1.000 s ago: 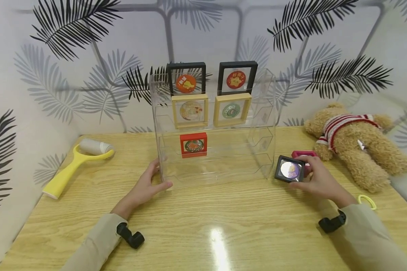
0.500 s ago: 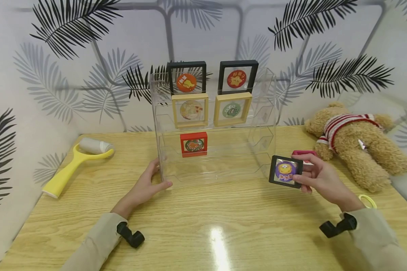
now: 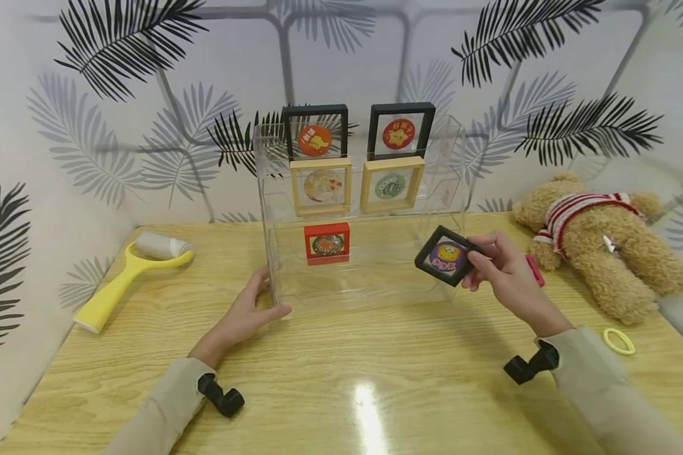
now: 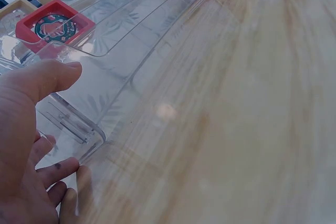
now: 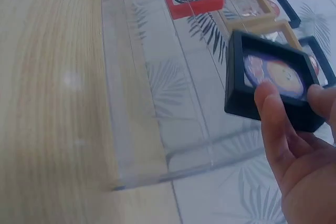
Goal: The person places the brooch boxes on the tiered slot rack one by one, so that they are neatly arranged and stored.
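A clear acrylic tiered display rack (image 3: pixel 384 278) stands upright on the table. My left hand (image 3: pixel 246 321) grips its lower left end, thumb at the front and fingers around the side. My right hand (image 3: pixel 509 278) pinches a small black display frame (image 5: pixel 270 77) by its edge; a purple and yellow round badge shows inside. The held frame is tilted and overlaps the rack's right part in the head view. On the rack sit two black frames (image 3: pixel 315 136) on top, two pale yellow frames (image 3: pixel 321 187) in the middle and a red frame (image 3: pixel 327 244) lower left.
A pink frame (image 3: pixel 535 270) lies on the table behind my right hand. A teddy bear (image 3: pixel 597 240) in a striped top lies at the right, with a yellow ring (image 3: pixel 618 341) nearer me. A yellow-handled lint roller (image 3: pixel 114 291) lies at the left.
My right hand has lifted the black frame from beside the pink one and carried it left and up toward the rack, turning it as it went. My left hand stays put.
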A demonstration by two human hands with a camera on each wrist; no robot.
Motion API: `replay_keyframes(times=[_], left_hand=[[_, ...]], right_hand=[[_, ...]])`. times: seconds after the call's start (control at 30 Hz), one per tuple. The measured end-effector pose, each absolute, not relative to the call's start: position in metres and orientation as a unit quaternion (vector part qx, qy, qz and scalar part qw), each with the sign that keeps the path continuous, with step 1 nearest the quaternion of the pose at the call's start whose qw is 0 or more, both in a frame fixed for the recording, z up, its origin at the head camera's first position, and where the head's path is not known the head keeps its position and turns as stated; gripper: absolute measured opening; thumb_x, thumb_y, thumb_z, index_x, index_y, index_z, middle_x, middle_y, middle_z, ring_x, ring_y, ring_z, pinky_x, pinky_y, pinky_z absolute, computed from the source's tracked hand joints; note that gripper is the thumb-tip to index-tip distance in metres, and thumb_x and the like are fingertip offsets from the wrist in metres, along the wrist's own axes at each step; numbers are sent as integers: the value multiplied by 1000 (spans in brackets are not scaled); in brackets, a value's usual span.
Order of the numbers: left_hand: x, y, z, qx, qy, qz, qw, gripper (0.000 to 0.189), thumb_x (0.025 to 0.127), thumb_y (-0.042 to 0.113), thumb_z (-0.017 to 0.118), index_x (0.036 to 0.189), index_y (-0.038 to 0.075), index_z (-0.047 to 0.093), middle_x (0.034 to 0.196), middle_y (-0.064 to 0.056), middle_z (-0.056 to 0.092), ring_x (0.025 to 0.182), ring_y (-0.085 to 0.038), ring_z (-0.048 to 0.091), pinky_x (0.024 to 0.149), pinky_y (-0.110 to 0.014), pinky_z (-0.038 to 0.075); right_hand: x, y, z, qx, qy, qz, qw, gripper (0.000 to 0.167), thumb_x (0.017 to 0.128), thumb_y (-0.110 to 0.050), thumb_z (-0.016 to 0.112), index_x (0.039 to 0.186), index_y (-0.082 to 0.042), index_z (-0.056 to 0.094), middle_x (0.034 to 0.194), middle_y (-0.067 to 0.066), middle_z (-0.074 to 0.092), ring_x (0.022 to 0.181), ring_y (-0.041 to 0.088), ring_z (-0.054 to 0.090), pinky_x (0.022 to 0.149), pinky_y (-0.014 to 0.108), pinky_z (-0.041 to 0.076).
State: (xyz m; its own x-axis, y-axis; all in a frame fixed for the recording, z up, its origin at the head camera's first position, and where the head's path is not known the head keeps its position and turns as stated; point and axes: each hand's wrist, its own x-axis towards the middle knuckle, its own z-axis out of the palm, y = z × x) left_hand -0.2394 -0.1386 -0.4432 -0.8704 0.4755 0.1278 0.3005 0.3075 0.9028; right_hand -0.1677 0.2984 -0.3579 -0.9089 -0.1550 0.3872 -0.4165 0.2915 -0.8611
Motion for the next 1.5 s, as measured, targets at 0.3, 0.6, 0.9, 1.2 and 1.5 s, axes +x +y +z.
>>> replay_keyframes(times=[0.3,0.6,0.9,1.2,1.5], left_hand=[[-243,-134,-443,253,800,539,72,82,88,16,71,153,18,20,158,-12,23,141,-40,28,112,-62,21],[-245,-132,-441,252,800,540,76,81,88,15,71,152,18,22,157,-13,24,141,-40,29,113,-62,18],[-243,-134,-440,250,800,539,80,81,88,15,70,152,18,21,156,-13,25,141,-40,29,113,-61,19],[-243,-137,-442,246,799,542,83,81,88,16,70,152,19,21,154,-16,28,140,-39,30,112,-62,19],[-244,-142,-444,243,800,543,82,81,88,16,71,153,20,21,155,-15,27,140,-39,30,112,-62,20]], right_hand=[[-191,265,-338,230,-833,472,174,30,98,2,48,127,7,41,103,24,63,77,4,65,65,18,54],[-209,242,-326,229,-857,382,259,32,90,7,59,122,6,53,97,21,66,71,4,64,56,14,52],[-224,231,-328,206,-911,291,207,29,93,-1,60,122,2,56,100,21,67,66,22,67,50,20,47],[-224,230,-334,195,-928,276,156,43,92,1,57,134,1,50,107,25,67,66,22,68,50,24,44],[-211,241,-337,183,-909,309,209,31,92,3,56,123,3,54,110,22,67,65,23,67,50,19,45]])
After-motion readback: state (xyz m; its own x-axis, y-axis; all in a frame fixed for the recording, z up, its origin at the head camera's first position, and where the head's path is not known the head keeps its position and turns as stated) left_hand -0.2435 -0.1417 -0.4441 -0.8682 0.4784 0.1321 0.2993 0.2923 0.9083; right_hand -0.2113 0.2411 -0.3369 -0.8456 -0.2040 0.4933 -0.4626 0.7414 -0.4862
